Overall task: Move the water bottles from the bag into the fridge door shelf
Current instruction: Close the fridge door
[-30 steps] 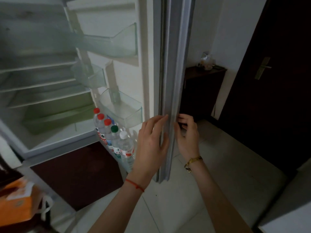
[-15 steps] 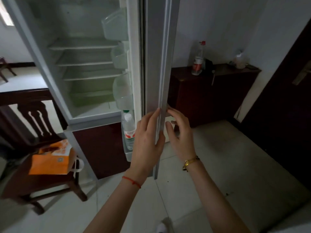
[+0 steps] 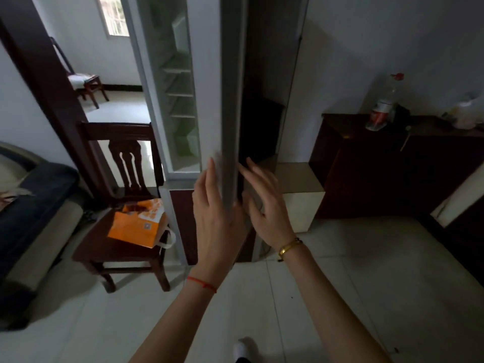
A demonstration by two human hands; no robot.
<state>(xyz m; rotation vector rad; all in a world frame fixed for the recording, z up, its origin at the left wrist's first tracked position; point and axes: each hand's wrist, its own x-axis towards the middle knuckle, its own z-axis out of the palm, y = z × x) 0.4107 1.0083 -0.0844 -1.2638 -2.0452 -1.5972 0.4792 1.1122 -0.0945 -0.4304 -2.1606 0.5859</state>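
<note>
At the far left a dark sofa (image 3: 31,205) runs along the wall. Beside it a wooden chair (image 3: 123,242) carries the orange bag (image 3: 138,224), lying flat on the seat with its white handle hanging over the front edge; the bag sits well to the left of both hands and neither touches it. Behind the chair the fridge (image 3: 178,100) shows a narrow slice of white shelves. The fridge door (image 3: 231,100) stands edge-on in the middle. The left hand (image 3: 214,218) lies flat against the door's left face, fingers spread and straight, gripping nothing. The right hand (image 3: 267,205) is likewise spread open, palm toward the door's right face. No water bottles show in the door shelf from this angle. Right of the door a dark cabinet (image 3: 392,166) holds a red-capped bottle (image 3: 382,108).
</note>
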